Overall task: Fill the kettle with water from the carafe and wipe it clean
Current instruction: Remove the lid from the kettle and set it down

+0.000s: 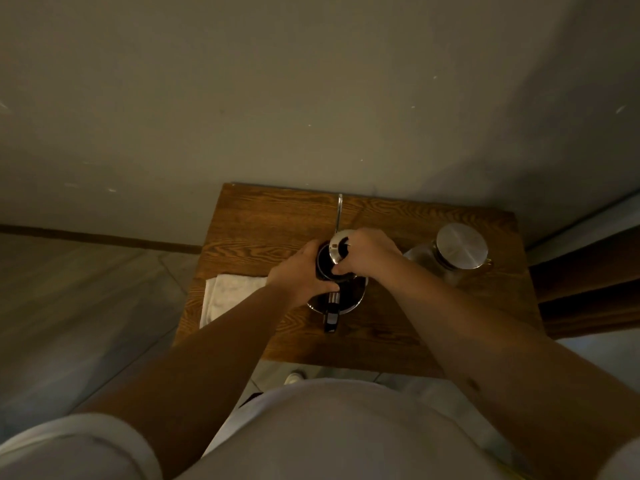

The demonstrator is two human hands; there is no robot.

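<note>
At counter centre, left hand clamps the kettle body to steady it while right hand grip, pinched on the tilted lid, frees the mouth for the capped carafe; cloth waits left

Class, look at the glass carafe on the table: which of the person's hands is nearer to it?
Right. The right hand holds the kettle lid just beside the carafe; the left hand grips the kettle on its far side.

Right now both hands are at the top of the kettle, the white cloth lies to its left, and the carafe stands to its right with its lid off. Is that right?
Not quite. The head view shows the carafe with its metal lid on. The rest holds: the left hand and right hand are at the top of the kettle, with the white cloth to its left.
</note>
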